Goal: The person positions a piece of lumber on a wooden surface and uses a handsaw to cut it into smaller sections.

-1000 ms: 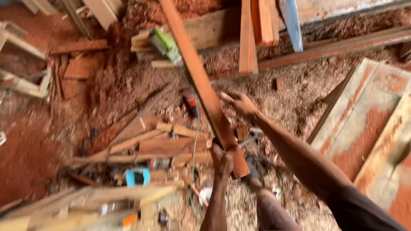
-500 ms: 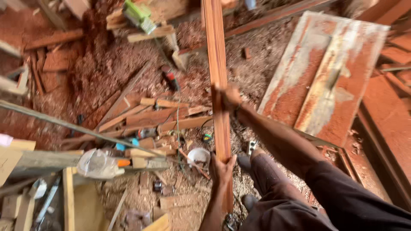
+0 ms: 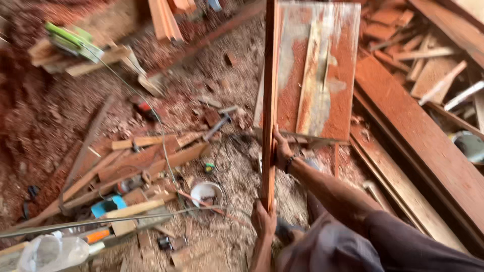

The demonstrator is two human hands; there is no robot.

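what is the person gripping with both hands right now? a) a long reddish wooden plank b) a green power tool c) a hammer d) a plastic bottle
a: the left hand grips the long reddish wooden plank near its lower end and the right hand higher up.

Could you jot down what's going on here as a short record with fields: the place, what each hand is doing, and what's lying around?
Place: workshop floor covered in sawdust and wood offcuts
Left hand: grips the near end of a long reddish wooden plank
Right hand: grips the same plank farther up
Plank: held lengthwise, pointing away from the person
Nearby: white bowl, hammer, flat dusty panel, green power tool
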